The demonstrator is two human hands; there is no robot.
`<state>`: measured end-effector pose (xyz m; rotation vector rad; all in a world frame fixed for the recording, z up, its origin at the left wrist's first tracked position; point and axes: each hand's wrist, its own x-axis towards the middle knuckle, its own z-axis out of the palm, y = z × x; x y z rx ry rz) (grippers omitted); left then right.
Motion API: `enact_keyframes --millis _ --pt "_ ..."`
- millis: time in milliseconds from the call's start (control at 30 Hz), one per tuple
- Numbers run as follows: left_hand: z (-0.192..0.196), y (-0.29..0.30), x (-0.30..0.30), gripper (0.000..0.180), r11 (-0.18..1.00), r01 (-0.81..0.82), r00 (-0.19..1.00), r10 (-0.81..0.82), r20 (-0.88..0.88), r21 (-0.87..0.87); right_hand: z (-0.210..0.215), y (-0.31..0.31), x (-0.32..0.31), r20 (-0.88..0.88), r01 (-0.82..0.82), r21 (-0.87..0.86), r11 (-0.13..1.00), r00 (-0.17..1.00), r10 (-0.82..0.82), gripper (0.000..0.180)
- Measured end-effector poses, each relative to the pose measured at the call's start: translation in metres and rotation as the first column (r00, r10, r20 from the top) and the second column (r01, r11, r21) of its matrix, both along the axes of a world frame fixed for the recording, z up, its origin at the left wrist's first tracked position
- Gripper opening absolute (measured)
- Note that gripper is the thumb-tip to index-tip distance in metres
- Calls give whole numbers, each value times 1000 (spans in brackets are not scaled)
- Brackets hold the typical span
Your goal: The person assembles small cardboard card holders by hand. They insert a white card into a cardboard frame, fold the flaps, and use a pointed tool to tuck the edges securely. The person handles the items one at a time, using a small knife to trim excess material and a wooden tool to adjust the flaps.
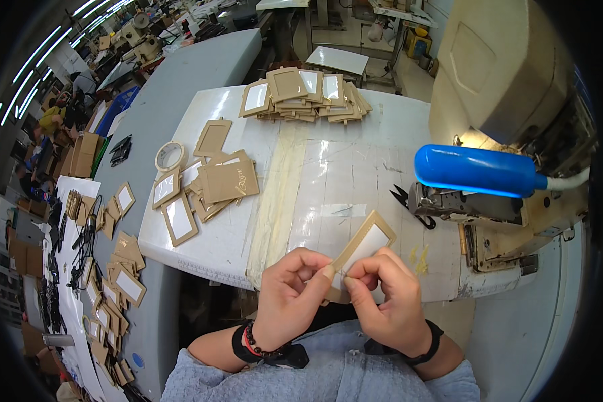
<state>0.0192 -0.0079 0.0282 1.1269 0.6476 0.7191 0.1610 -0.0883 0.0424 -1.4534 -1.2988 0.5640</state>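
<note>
A tan card holder (359,242) with a white window is tilted up in front of me, above the near edge of the white worktable (345,174). My left hand (289,293) pinches its lower left edge between thumb and fingers. On the opposite side, my right hand (394,303) is closed on the holder's lower part, thumb tip and fingertip together near the window. Whether a thread or other small piece lies in that right pinch, I cannot tell. My fingers cover part of the holder's lower end.
An industrial sewing machine (499,74) with a blue lamp (472,169) stands at the right, black snips (412,206) beside it. Card holders form a far pile (288,85) and a left pile (228,181) near a tape roll (170,157). More holders (127,285) lie on the grey side table (161,100).
</note>
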Motion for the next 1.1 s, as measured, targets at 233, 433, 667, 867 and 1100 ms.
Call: enact_keyframes --millis 233,433,667,867,1100 --pt "5 -2 2 8 998 -28 1000 27 -9 -54 2 1 0 31 -9 -8 1000 999 9 8" --pt "5 -1 2 8 999 -15 999 14 -33 -28 1 2 1 20 -14 6 1000 1000 14 8" --pt "5 0 2 7 1000 -2 1000 2 -20 3 -1 5 2 7 -10 34 999 1000 10 11" --pt "5 -1 4 7 1000 -6 1000 6 22 8 -2 9 2 17 7 88 996 1000 -9 14" --pt "-2 1 3 9 995 -9 998 4 57 100 -5 12 -2 16 54 107 993 998 -56 14"
